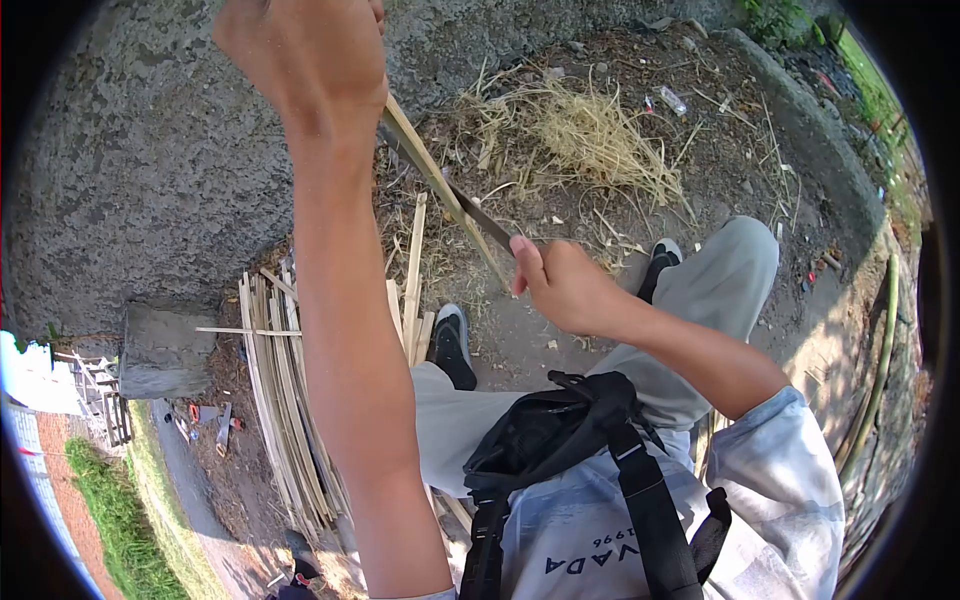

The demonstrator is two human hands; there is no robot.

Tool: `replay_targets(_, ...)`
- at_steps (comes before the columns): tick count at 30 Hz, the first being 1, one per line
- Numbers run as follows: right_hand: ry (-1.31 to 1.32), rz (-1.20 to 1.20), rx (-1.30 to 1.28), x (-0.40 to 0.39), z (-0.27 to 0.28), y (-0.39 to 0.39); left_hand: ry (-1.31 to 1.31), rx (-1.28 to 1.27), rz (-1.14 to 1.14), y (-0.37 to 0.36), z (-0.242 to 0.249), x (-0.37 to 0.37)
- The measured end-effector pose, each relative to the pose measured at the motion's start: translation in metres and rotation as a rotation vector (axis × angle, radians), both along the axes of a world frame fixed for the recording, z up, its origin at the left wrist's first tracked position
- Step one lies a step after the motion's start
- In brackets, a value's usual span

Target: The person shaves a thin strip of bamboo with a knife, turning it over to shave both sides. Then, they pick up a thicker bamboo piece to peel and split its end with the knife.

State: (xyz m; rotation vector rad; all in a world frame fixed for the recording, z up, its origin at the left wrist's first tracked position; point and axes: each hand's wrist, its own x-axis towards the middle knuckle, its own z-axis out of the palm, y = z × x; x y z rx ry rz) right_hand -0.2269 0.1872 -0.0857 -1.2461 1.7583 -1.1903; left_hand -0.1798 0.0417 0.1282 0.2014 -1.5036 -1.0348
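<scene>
My left hand [310,45] is raised at the top edge, curled into a fist with its fingers mostly hidden. A pale bamboo strip [432,172] runs from behind that wrist down to the right. Crossing the strip is a long dark knife blade [482,215], its far part passing behind the strip toward my left wrist. My right hand [565,285] is closed around the near end of the knife, the handle hidden in the fist. The strip's lower end hangs just left of my right fingers.
Long split strips [285,400] lie bundled at the left, with more wooden pieces [412,270] by my shoe. A heap of shavings [590,135] lies ahead. A rough grey wall [180,180], a stone block [168,345] and a saw [224,430] are also around.
</scene>
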Motion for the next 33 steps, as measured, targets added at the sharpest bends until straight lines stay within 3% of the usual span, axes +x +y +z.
replay_targets(1, 0.123, 0.039, 0.068, 0.006, 0.006, -0.003, 0.009, -0.023, 0.014, 0.007, -0.002, 0.004)
replay_targets(4, -0.003, 0.084, 0.379, -0.009, 0.051, 0.006, 0.048, -0.069, 0.045, 0.008, 0.006, 0.004)
replay_targets(7, -0.056, 0.057, 0.307, -0.006, 0.082, 0.006, 0.025, -0.059, 0.019, 0.013, 0.0, 0.007)
replay_targets(8, -0.038, 0.037, 0.095, -0.004, 0.077, 0.002, 0.026, -0.059, 0.008, 0.013, 0.001, 0.007)
replay_targets(11, -0.07, 0.012, -0.142, 0.006, 0.097, 0.0, 0.039, -0.017, 0.026, 0.012, 0.003, 0.014)
replay_targets(14, -0.2, -0.041, -0.201, 0.016, 0.088, 0.0, 0.044, -0.022, 0.022, 0.003, 0.002, 0.02)
replay_targets(17, 0.104, 0.032, 0.003, 0.027, -0.011, -0.005, 0.049, 0.002, 0.08, 0.002, 0.004, 0.024)
replay_targets(20, 0.167, 0.099, 0.186, 0.008, 0.015, 0.001, 0.066, -0.03, 0.044, -0.001, 0.001, 0.031)
replay_targets(23, 0.056, 0.074, 0.181, 0.008, 0.06, -0.002, 0.065, -0.011, 0.071, -0.001, 0.004, 0.026)
replay_targets(29, -0.17, 0.011, -0.15, 0.018, 0.115, -0.005, 0.105, 0.01, 0.055, -0.001, 0.003, 0.027)
replay_targets(31, -0.187, 0.007, -0.153, 0.024, 0.105, -0.006, 0.13, 0.016, 0.085, -0.007, 0.002, 0.027)
replay_targets(33, -0.15, 0.004, -0.14, 0.039, 0.053, -0.012, 0.103, 0.014, 0.04, -0.016, 0.001, 0.036)
